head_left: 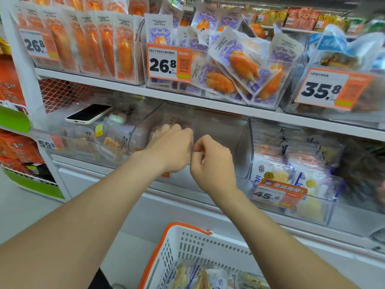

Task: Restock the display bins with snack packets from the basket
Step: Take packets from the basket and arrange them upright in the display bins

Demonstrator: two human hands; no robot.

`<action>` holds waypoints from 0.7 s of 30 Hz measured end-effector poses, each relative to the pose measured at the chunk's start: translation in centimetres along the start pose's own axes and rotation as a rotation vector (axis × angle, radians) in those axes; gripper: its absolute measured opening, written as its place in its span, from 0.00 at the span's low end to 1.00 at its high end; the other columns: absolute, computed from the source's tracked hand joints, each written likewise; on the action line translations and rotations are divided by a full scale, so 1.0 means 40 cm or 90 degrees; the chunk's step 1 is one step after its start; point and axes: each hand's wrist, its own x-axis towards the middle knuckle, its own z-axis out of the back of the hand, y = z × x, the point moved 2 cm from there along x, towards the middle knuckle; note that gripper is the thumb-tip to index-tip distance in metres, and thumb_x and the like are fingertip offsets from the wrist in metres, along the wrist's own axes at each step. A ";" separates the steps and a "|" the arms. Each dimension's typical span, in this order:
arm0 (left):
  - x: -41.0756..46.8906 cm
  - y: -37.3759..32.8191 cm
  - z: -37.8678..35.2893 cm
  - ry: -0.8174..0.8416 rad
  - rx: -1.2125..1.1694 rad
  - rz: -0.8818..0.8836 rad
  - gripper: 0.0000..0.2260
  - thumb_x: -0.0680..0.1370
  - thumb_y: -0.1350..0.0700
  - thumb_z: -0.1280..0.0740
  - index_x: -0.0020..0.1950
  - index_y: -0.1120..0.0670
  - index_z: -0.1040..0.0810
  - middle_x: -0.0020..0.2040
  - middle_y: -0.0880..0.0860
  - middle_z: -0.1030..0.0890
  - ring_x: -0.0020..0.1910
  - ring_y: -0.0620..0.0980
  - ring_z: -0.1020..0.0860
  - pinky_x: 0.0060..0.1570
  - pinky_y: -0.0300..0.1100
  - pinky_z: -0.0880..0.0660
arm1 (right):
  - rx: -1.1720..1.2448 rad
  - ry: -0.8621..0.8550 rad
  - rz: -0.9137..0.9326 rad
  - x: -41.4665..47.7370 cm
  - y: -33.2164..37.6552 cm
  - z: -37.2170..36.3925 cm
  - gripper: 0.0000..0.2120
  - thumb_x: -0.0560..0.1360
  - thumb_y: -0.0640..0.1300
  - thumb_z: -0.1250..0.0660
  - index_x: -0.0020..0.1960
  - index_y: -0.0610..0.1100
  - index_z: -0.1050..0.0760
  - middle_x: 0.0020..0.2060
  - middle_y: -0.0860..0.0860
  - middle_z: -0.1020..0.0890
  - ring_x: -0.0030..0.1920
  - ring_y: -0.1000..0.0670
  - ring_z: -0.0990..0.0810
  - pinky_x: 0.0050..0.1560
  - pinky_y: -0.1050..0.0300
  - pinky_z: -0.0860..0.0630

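At the bottom centre sits one white basket [187,247] with an orange rim, directly under the shelf, likely so a reach down is short. The snack packets [200,276] still to be shelved lie in it. At least three show, and the frame edge cuts off the rest.

At upper left, at least six orange packets [104,42] stand upright in a row, faces out so shoppers can read them. Below, at centre left, one phone [88,113] lies flat on top of the left bin [62,149], probably parked there to free both hands.

In the centre of the frame both hands meet at the middle bin [225,130], a clear bin that looks almost bare and so is likely the one being filled. The left hand [170,147] reaches over its front edge with fingers curled down; whether it grips a packet I cannot tell. Just beside it, the right hand [212,163] has thumb against curled fingers at the clear front wall. It may be pinching something thin, but that is hidden.

Above them, purple packets [239,65] lie heaped at loose angles, tipped in rather than faced.

At right, the right bin [325,215] holds stacked pale packets.

Lower-shelf bins that show clearly number three, and large price tags [166,64] number five.
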 end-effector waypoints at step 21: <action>-0.331 -0.436 -0.528 0.431 0.220 -0.473 0.08 0.80 0.66 0.40 0.50 0.53 0.28 0.42 0.54 0.23 0.36 0.55 0.24 0.36 0.51 0.22 | -0.231 0.794 -0.281 -0.799 -0.506 0.150 0.11 0.78 0.35 0.37 0.51 0.41 0.16 0.44 0.46 0.18 0.42 0.45 0.21 0.47 0.49 0.22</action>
